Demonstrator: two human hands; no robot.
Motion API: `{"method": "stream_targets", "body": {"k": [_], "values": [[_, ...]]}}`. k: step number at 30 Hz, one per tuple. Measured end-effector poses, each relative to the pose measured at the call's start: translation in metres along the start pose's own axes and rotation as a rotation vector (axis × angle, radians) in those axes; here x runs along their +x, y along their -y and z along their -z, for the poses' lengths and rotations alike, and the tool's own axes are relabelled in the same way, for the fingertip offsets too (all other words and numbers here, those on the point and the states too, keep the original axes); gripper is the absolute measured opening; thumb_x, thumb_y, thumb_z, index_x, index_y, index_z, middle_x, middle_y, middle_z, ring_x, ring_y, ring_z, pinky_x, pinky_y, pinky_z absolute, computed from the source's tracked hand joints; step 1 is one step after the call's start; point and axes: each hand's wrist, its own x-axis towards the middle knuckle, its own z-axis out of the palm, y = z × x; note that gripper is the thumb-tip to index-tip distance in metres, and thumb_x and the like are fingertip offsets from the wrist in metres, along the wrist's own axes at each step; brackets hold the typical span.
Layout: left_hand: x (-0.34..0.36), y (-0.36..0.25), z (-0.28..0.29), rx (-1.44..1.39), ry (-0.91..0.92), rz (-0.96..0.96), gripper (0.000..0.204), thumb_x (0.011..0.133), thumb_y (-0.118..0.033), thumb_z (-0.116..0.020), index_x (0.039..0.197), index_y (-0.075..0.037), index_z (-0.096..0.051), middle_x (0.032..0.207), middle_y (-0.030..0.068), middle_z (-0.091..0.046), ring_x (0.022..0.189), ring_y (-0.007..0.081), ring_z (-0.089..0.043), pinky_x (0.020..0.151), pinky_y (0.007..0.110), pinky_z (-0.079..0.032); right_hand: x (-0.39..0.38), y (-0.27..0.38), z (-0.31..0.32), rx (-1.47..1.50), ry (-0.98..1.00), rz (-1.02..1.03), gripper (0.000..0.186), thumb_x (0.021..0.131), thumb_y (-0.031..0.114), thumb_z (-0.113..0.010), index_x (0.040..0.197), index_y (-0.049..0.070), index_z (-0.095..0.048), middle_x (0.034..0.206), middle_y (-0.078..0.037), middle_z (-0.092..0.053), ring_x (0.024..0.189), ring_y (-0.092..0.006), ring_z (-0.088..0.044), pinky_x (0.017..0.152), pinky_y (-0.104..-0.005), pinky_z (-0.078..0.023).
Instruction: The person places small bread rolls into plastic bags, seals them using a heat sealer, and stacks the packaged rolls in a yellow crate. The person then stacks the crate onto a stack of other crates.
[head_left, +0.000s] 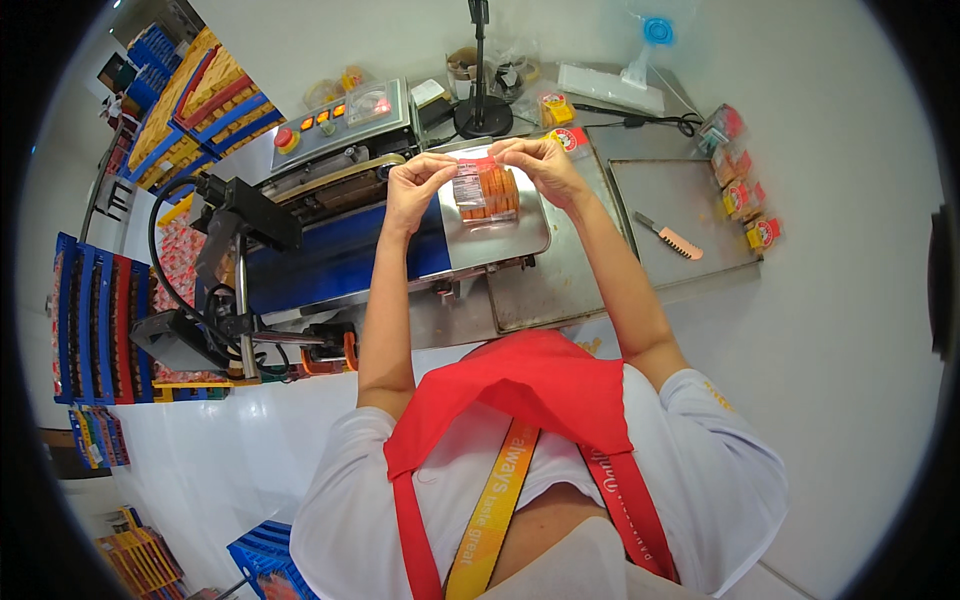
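Observation:
A clear package (486,195) of round orange-brown baked pieces, with a red and white printed top, lies over a steel platform (505,242). My left hand (420,185) pinches the package's upper left corner. My right hand (540,170) pinches its upper right end. Left of the platform runs a blue conveyor belt (340,260), part of a machine with a button panel (335,125).
Stacked coloured crates (100,320) stand at the left. On the right are a steel tray (670,180), an orange-handled serrated tool (670,235) and small packs (740,200). A black stand (484,118) and white bottle (637,70) are at the back.

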Motion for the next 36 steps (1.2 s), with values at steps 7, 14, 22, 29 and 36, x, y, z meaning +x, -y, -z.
{"method": "stream_targets", "body": {"k": [7,14,22,29,36], "values": [[0.006,-0.006,0.001,0.021,0.047,0.003,0.005,0.079,0.0,-0.068,0.084,-0.001,-0.07,0.092,0.0071,-0.066,0.082,0.0098,-0.059,0.075,0.023,-0.047,0.012,0.005,0.014,-0.108,0.144,-0.024,0.01,0.083,0.001,-0.061,0.088,0.0,-0.069,0.096,-0.008,-0.066,0.089,-0.0137,-0.06,0.084,-0.0265,-0.047],[0.001,0.003,-0.009,-0.011,-0.159,-0.015,0.008,0.077,0.001,-0.071,0.086,0.001,-0.07,0.088,0.0096,-0.067,0.081,0.0111,-0.061,0.076,0.023,-0.049,-0.004,-0.01,-0.013,-0.264,-0.158,0.25,0.012,0.083,-0.002,-0.058,0.087,-0.001,-0.069,0.093,-0.007,-0.066,0.089,-0.0145,-0.061,0.083,-0.0268,-0.047],[-0.002,0.0,-0.02,-0.05,-0.174,0.049,0.009,0.078,-0.001,-0.071,0.086,0.002,-0.07,0.088,0.0096,-0.068,0.079,0.0101,-0.062,0.075,0.022,-0.049,-0.008,-0.014,-0.015,-0.268,-0.316,0.297,0.008,0.081,0.006,-0.069,0.087,0.001,-0.07,0.085,-0.004,-0.066,0.078,-0.0084,-0.056,0.072,-0.0231,-0.045],[-0.019,-0.019,-0.033,0.002,-0.214,0.072,0.024,0.08,0.001,-0.068,0.102,0.0,-0.061,0.084,0.0097,-0.069,0.08,0.011,-0.063,0.075,0.023,-0.049,-0.025,-0.009,-0.038,-0.173,-0.488,0.258,0.011,0.079,0.002,-0.07,0.09,-0.002,-0.068,0.084,-0.005,-0.067,0.077,-0.0093,-0.061,0.072,-0.0208,-0.047],[0.007,-0.031,-0.013,0.475,-0.202,0.179,0.027,0.075,-0.005,-0.072,0.094,-0.003,-0.054,0.076,0.0096,-0.068,0.075,0.0119,-0.065,0.065,0.024,-0.05,0.009,-0.024,-0.02,-0.349,-0.478,0.084,0.043,0.071,0.004,-0.076,0.102,0.0,-0.045,0.07,-0.008,-0.066,0.066,-0.0109,-0.061,0.063,-0.0228,-0.046]]}}
